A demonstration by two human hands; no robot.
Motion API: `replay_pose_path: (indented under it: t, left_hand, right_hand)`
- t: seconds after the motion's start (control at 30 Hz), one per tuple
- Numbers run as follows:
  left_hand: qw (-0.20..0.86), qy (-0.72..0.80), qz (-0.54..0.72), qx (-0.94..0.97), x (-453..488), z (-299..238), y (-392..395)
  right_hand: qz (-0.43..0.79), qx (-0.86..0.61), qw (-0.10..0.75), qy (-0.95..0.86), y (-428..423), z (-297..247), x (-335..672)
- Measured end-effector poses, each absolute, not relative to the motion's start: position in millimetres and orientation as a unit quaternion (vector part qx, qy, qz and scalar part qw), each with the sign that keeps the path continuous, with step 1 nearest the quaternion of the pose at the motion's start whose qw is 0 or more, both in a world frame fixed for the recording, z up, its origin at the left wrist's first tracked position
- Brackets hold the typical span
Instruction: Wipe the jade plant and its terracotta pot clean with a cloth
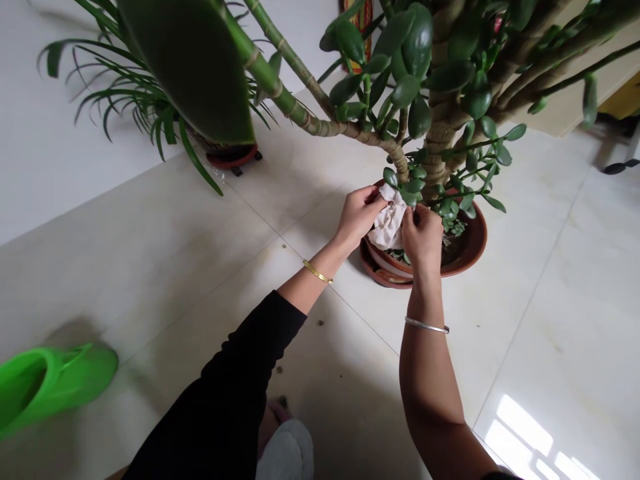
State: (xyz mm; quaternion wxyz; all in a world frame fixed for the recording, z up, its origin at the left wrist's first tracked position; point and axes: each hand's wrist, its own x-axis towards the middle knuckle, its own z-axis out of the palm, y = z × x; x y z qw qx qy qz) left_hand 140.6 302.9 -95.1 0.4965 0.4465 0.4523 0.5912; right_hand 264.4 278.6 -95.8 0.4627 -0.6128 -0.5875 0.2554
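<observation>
My left hand (357,215) and my right hand (423,237) both pinch a crumpled white cloth (389,220) between them, over the near rim of a brown clay pot (473,248). The cloth lies against the low leaves of a jade plant (415,80) with thick glossy green leaves and a ringed trunk rising from the pot. My left wrist has a gold bracelet, my right wrist a silver bangle. A black sleeve covers my left upper arm.
A green plastic watering can (45,383) lies at the lower left on the pale tiled floor (150,233). A second plant with thin drooping leaves stands in a red-rimmed pot (233,157) at the back left. A grey slipper (287,450) shows at the bottom.
</observation>
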Motion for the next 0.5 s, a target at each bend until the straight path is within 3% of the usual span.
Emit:
replay_pose_path:
  t: [0.13, 0.5]
  left_hand:
    - [0.524, 0.448, 0.57, 0.448, 136.4, -92.0, 300.0]
    - [0.537, 0.455, 0.549, 0.451, 132.0, -92.4, 298.8]
  right_hand:
    - [0.282, -0.594, 0.453, -0.602, 275.8, -95.0, 268.3]
    - [0.219, -0.652, 0.454, -0.566, 284.3, -91.7, 258.9]
